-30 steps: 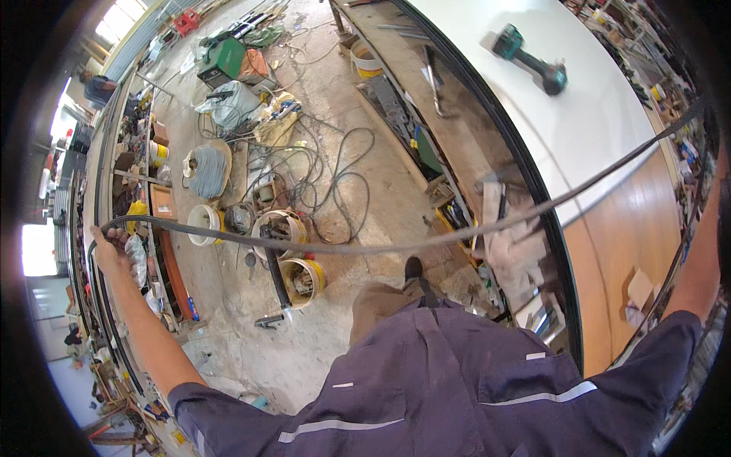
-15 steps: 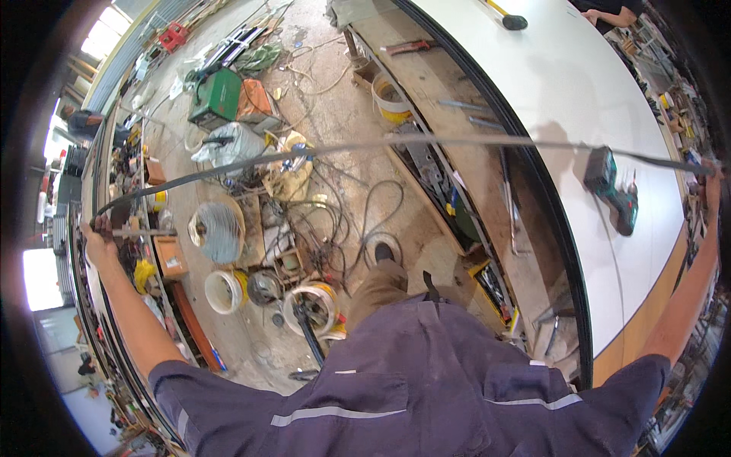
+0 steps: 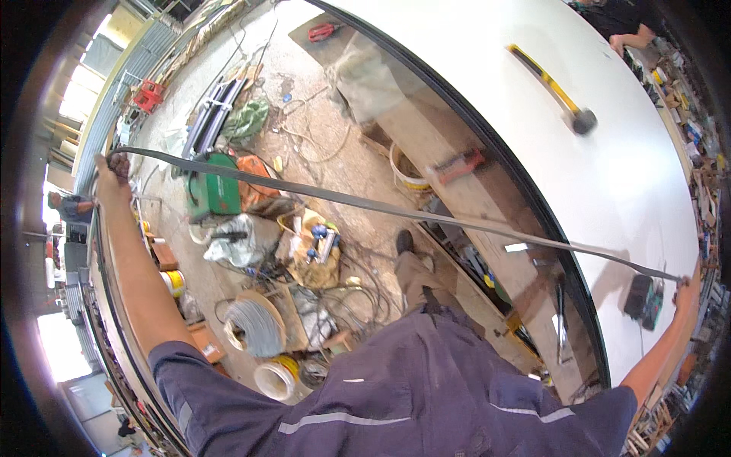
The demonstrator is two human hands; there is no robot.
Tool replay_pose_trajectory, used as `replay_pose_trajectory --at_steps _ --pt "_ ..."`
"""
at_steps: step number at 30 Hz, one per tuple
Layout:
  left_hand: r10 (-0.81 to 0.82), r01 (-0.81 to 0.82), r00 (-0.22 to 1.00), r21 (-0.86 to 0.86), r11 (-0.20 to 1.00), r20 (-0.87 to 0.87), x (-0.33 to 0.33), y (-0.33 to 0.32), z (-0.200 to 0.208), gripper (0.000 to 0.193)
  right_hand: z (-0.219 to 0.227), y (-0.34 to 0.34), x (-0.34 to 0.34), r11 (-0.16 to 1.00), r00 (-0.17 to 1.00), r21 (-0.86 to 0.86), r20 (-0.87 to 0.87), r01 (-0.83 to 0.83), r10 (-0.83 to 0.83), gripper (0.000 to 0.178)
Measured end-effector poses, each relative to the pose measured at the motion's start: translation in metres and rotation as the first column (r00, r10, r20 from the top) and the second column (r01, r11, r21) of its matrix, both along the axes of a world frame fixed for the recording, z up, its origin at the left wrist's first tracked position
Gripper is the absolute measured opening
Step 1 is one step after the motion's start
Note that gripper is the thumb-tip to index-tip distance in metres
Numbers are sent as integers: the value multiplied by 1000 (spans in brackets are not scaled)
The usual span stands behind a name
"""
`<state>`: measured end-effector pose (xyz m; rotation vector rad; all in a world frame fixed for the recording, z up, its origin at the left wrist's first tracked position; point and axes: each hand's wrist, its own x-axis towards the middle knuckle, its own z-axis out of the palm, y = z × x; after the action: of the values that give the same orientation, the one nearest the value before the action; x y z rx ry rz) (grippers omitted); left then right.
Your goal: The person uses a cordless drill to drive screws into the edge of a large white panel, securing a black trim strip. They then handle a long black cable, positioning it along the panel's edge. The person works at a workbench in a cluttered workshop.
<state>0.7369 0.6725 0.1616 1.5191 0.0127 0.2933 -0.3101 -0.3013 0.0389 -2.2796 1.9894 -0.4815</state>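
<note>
A long dark grey flexible strip [image 3: 343, 196], like a rubber seal, is stretched across in front of me. My left hand [image 3: 114, 169] is closed around its left end, far out to the left. At the far right my right hand [image 3: 686, 291] grips the other end, over the edge of a white panel [image 3: 487, 46]. Between my hands the strip runs nearly straight, slanting down to the right in the picture, above the floor and the panel's black edge [image 3: 499, 141]. Below the strip's right end, near my right hand, a dark green cordless drill [image 3: 644, 302] lies on the panel.
A mallet [image 3: 554, 87] with a yellow handle lies on the panel. On the floor to the left are a green machine [image 3: 215, 185], a coil of grey wire [image 3: 255, 326], a bucket [image 3: 276, 379] and tangled cables. Another person's arm [image 3: 633, 38] shows at the far right corner.
My view has shifted forward, bringing more of the mallet into sight. My left hand has moved up in the picture and my right hand down. The strip has gone from arched to slanting and straighter.
</note>
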Motion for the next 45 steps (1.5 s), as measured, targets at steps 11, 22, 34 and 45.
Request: replay_pose_trajectory --at_steps 11,22,34,45 --pt "-130 132 991 48 990 -30 266 -262 -77 48 -38 54 22 976 970 -217 -239 -13 -41 35" --pt "-436 444 896 128 887 -87 565 -567 -95 45 -62 181 238 867 878 146 -133 477 -460 38" --pt "-474 465 866 610 642 -161 767 -718 -189 43 -34 193 432 841 867 294 -361 454 -343 32" --pt "-353 334 915 855 396 -194 816 -715 -236 42 -70 219 735 873 862 365 265 324 -431 40"
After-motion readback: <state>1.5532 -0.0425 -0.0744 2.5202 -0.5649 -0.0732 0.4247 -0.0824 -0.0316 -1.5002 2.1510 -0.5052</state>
